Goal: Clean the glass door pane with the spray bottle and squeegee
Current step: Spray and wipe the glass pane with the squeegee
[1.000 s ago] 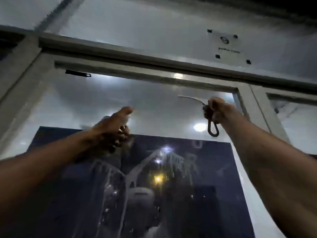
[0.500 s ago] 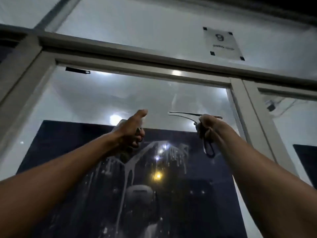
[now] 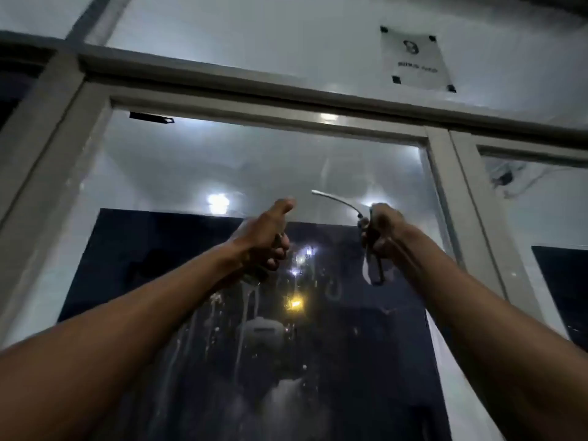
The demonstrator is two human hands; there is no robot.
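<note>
- A clear square sign plate (image 3: 417, 60) with four dark corner pins sits on the white wall above the door.
- It has a dark mark and a short line of words, too blurry to read.

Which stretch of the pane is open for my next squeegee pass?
The upper glass between the door frame's top rail and both hands is open. It is crowded lower down: left hand gripping something, right hand holding the squeegee, foam runs beneath.
</note>
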